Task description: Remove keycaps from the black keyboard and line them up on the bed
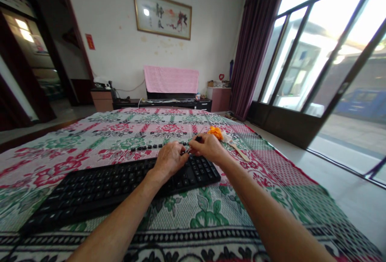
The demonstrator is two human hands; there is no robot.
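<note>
A black computer keyboard lies at a slant on the patterned cloth. Over its right part my left hand is closed in a pinch; what sits between its fingertips is too small to make out. Close beside it, my right hand is closed around a small thin tool with a black end, its tip pointing toward the left fingertips. Behind the keyboard several loose black keycaps stand in a row, partly hidden by the hands.
An orange fluffy cloth and a flat brush with a pale wooden handle lie right of the hands. The floral cloth spreads under everything. Farther back stands a low black cabinet with a pink towel above it.
</note>
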